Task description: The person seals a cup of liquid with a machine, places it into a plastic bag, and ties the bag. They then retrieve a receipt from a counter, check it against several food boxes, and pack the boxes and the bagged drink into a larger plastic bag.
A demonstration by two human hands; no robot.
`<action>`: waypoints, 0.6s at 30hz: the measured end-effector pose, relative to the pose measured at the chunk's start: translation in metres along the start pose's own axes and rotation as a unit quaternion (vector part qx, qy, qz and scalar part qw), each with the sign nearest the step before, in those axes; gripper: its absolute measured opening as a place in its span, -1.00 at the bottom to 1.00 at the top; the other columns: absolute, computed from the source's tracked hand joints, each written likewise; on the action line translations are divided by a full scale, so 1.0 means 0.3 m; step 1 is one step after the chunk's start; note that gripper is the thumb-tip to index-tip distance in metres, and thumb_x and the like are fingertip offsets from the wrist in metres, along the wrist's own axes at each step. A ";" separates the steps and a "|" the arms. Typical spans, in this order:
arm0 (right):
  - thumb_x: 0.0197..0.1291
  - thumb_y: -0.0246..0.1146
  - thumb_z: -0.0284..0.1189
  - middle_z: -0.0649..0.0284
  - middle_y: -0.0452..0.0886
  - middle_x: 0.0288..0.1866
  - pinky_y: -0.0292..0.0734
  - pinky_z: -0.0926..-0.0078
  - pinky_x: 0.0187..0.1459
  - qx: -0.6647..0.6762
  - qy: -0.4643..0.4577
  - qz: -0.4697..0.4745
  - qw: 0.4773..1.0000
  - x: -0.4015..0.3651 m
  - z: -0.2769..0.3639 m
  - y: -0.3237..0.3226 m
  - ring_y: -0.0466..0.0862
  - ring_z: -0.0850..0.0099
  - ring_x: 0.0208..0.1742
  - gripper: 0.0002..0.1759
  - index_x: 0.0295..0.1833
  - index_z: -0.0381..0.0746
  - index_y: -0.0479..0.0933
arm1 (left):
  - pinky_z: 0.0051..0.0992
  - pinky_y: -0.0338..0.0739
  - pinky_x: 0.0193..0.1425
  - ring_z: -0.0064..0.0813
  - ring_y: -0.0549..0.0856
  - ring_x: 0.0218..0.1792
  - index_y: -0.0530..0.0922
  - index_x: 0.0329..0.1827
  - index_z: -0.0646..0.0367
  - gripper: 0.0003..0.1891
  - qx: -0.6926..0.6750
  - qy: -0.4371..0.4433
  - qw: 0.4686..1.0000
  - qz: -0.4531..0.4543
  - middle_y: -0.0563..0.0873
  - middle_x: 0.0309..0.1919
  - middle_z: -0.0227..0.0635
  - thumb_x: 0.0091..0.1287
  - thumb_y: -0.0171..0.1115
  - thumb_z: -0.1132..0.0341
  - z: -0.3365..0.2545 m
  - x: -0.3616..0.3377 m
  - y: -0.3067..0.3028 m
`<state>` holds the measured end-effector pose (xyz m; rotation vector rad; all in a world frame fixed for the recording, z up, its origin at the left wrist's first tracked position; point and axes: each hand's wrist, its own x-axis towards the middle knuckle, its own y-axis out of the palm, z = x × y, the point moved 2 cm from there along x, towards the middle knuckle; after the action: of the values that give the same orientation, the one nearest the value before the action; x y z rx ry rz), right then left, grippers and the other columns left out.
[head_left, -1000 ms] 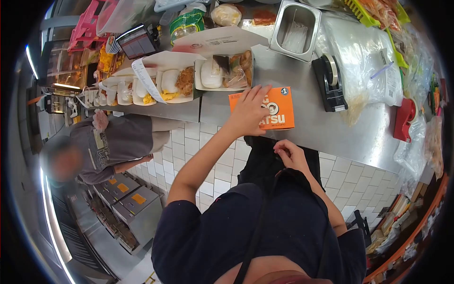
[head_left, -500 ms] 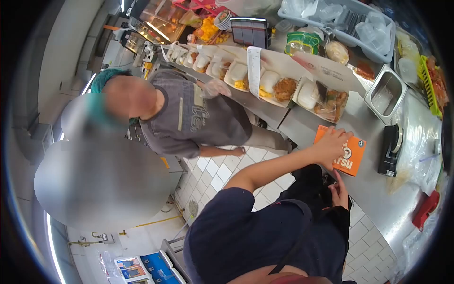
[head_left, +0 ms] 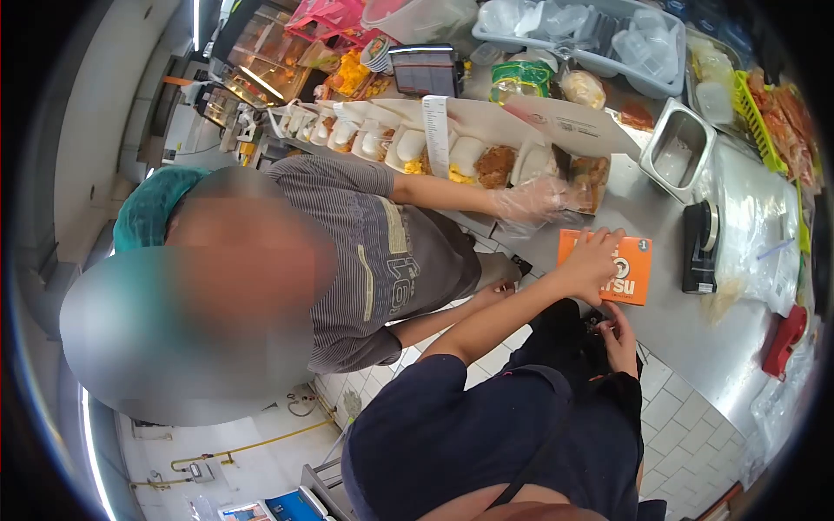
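Note:
My left hand (head_left: 591, 263) grips a closed orange cardboard box (head_left: 638, 267) from above, its fingers spread over the printed lid. The box rests on the steel counter near its edge. Just below the box, my right hand (head_left: 618, 340) has its fingers apart and fingertips right at the near side, holding nothing that shows. Close beyond the box, a co-worker's gloved hand (head_left: 534, 205) reaches over an open meal box (head_left: 589, 184) with rice and browned meat. A black tape-dispenser-like device (head_left: 699, 247) stands right of my box.
A row of open meal boxes (head_left: 493, 165) with rice lines the counter, a paper receipt (head_left: 436, 135) hanging over one. A steel pan (head_left: 678, 149), clear plastic bags (head_left: 756, 217) and a red stapler-like tool (head_left: 784, 341) lie right. A co-worker (head_left: 373, 252) stands close at left.
The co-worker has come closer and stretched a gloved arm over the nearest open meal box. My left hand stays on the orange box; my right hand remains beside it. The view has shifted slightly.

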<state>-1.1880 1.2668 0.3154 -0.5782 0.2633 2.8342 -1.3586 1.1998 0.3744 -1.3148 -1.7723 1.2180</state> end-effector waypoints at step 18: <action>-0.13 0.47 -0.42 0.48 0.32 -0.71 0.10 0.83 -0.61 0.114 -0.161 -0.210 0.957 -0.170 0.147 -0.028 0.22 0.81 -0.65 -0.48 -0.27 -0.19 0.19 | -0.52 0.54 -0.04 -0.47 0.64 -0.17 0.50 -0.23 0.33 -0.59 -0.807 -0.206 0.517 0.198 0.59 -0.10 -0.17 -0.25 0.34 0.56 -0.109 -0.168 0.083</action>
<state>-1.1562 1.2747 0.3747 -0.0993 0.3525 2.3897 -1.3046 1.1644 0.3666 -2.5321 -3.1888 -0.6524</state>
